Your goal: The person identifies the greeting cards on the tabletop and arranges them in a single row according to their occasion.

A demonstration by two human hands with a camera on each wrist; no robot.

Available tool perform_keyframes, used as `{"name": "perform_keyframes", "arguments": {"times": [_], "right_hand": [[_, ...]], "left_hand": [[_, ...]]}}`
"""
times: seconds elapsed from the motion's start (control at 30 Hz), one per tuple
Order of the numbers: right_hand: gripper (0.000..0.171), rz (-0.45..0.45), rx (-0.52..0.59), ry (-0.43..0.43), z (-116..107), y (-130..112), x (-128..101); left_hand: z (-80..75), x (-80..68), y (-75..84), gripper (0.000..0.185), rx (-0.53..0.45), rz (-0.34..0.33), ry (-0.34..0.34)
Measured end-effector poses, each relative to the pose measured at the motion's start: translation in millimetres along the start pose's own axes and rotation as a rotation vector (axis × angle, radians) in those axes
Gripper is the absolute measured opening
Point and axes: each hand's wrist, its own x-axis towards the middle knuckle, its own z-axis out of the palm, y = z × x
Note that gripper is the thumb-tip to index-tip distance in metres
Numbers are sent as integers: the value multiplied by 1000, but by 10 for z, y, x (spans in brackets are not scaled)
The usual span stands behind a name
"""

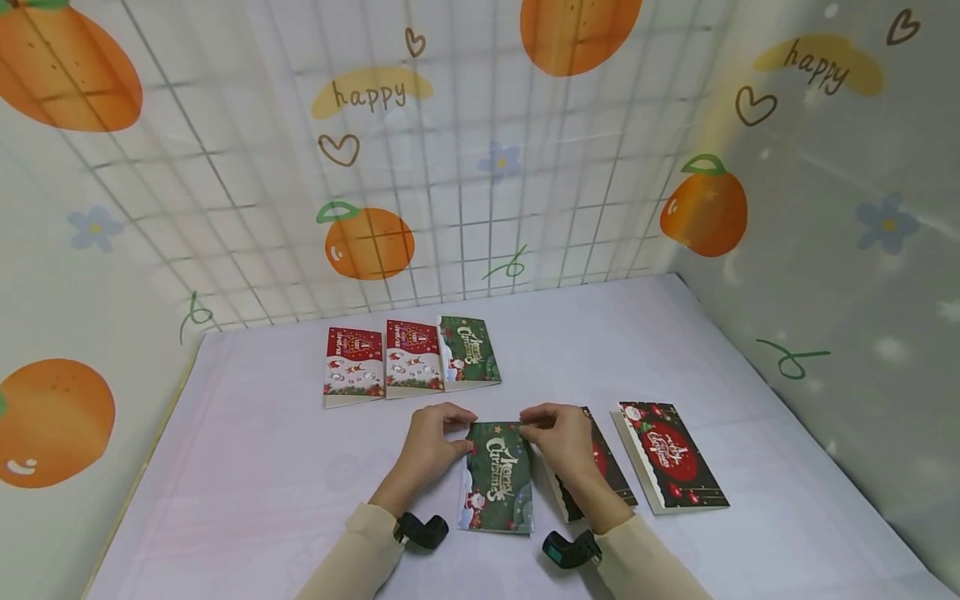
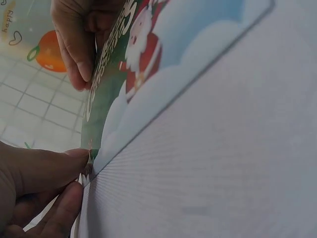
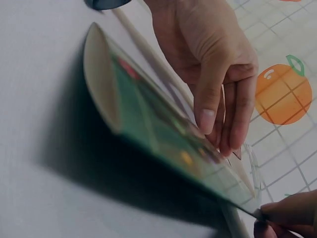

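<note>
- The left hand [image 1: 429, 442] is pinching the top left corner of a green Christmas card [image 1: 497, 477], thumb and forefinger closed on the card's edge; the left wrist view is showing that corner held between the fingertips [image 2: 79, 157].
- The right hand [image 1: 558, 442] is pinching the top right corner of the same card, its fingers curled over the upper edge; the right wrist view is showing the fingers [image 3: 210, 106] lying against the card's face.
- The green Christmas card is sitting near the front middle of the white table [image 1: 262, 500], between the two hands, with its far edge being lifted off the surface and its near edge staying down.
- Both sleeves are beige, and a black wrist camera [image 1: 422, 530] is sitting on each forearm.
- A dark card with a red oval [image 1: 600, 471] is lying just right of the right hand, partly hidden by it.
- A second dark card with a red oval [image 1: 672, 457] is lying further right, apart from the first.
- Further back, two red cards [image 1: 353, 364] and one green card [image 1: 468, 352] are lying in a row, edges touching or overlapping.
- A wire grid [image 1: 480, 167] is standing behind the table, in front of a backdrop printed with oranges [image 1: 367, 242].
</note>
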Motion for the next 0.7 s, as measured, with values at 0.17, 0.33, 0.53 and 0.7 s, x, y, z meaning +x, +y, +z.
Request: {"name": "perform_keyframes", "arguments": {"times": [0.17, 0.33, 0.53, 0.7], "right_hand": [[14, -10, 12, 8, 16, -31, -1], [14, -9, 44, 27, 2, -36, -13], [13, -19, 88, 52, -40, -70, -20], [14, -26, 107, 59, -62, -67, 15]], "left_hand": [[-5, 2, 1, 33, -20, -22, -7], [-20, -30, -25, 31, 0, 17, 43], [-106, -73, 16, 30, -33, 32, 111], [-145, -120, -2, 29, -25, 33, 110]]}}
